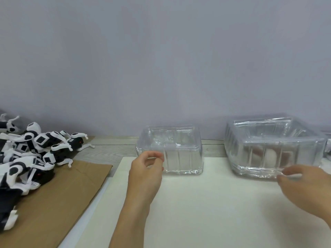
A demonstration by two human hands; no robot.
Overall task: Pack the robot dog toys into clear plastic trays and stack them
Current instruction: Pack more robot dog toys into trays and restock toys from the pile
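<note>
The near clear tray stands mid-bench by the back edge, just beyond the left hand, whose curled fingers hold nothing I can make out. The right hand — fingers loosely spread — reaches the second tray; the robot dog toys lie heaped at the left edge, so the left hand is nearer them.

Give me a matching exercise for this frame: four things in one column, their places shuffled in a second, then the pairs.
Things:
1. robot dog toys
2. smaller clear tray
3. larger clear tray
4. left hand

Places:
A. far right of the white board
B. piled on brown cardboard, left
C. at the smaller tray's near left corner
D. middle, at the board's back edge

Pairs: 1-B, 2-D, 3-A, 4-C
</note>
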